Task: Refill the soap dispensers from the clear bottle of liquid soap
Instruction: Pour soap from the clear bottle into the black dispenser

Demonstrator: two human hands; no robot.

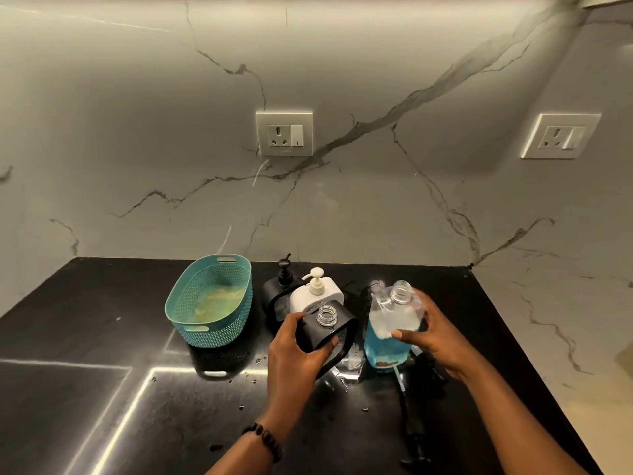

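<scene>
My left hand (291,351) grips a black soap dispenser (329,329) with its pump removed, so its clear threaded neck stands open. To its right, my right hand (435,334) holds the clear bottle (388,329), uncapped and about half full of blue liquid soap, resting upright on the black counter (137,389). Behind them stand a white dispenser (317,293) and another black dispenser (279,289), both with pumps fitted. A black pump with its tube (412,419) lies on the counter by my right forearm.
A teal perforated basket (209,303) sits left of the dispensers. Small droplets and a wet patch (349,366) mark the counter near the bottle. A marble wall with two sockets (284,133) rises behind. The counter's right edge (534,365) drops off beside my right arm.
</scene>
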